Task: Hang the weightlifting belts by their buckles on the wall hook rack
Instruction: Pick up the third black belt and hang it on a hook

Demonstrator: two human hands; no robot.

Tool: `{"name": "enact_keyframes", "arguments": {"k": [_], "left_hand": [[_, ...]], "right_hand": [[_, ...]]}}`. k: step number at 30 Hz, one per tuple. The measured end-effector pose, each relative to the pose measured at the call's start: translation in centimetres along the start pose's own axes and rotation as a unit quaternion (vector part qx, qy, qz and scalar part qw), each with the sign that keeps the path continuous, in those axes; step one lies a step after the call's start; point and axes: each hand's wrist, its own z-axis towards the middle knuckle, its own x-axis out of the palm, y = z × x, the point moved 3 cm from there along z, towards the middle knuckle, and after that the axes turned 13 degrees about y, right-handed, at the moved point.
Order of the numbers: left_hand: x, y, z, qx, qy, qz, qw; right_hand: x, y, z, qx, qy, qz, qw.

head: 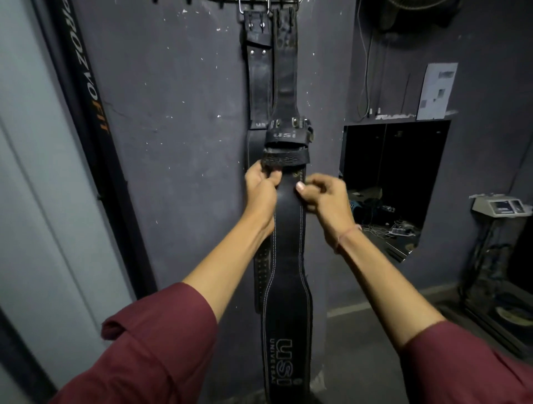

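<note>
a black leather front belt (288,207) stands upright against the dark grey wall (178,115), held at about mid-height of the view. its metal buckle (288,122) sits at its top end, well below the hook rack (284,3) at the upper edge of the picture. just under the buckle is a loop stamped "usi", and the same letters show in white on the wide lower part of the belt. behind it, the hung belts (259,83) drop from the rack flat against the wall, one with its buckle up at the hooks. the hands are apart, one on each edge of the front belt. the left hand (261,187) pinches the left edge just below a worn band across the strap. the right hand (324,197) presses its thumb on the right edge with the fingers curled behind. both arms wear maroon sleeves (161,340). to the right, a dark recess (395,173) opens in the wall, and a sheet of paper (438,92) is stuck above it.
</note>
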Motion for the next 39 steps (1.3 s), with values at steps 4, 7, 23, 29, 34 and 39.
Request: {"name": "enact_keyframes", "arguments": {"k": [4, 7, 23, 29, 34, 39], "left_hand": [[-0.2, -0.9, 0.6, 0.039, -0.018, -0.005, 0.999], [-1.3, -1.1, 1.2, 0.053, -0.023, -0.013, 0.998], [-2.0, -1.0, 2.1, 0.074, 0.07, 0.177, 0.979], [-4.3, 8.5, -4.2, -0.036, 0.113, 0.303, 0.946], [-4.0, 10.4, -7.4, -0.114, 0.129, 0.263, 0.949], [-1.8, 5.8, -4.4, -0.051, 0.066, 0.234, 0.969]], "right_hand": [[1.1, -2.9, -1.5, 0.012, -0.002, 0.004, 1.0], [2.4, -10.2, -7.1, 0.123, 0.092, -0.021, 0.988], [2.9, 1.6, 5.2, -0.061, -0.06, 0.01, 0.996], [2.1, 1.8, 5.7, -0.036, -0.154, 0.007, 0.987], [1.1, 1.6, 5.6, -0.066, -0.174, 0.014, 0.982], [1.3, 2.5, 5.0, -0.096, -0.185, 0.023, 0.978]]}}
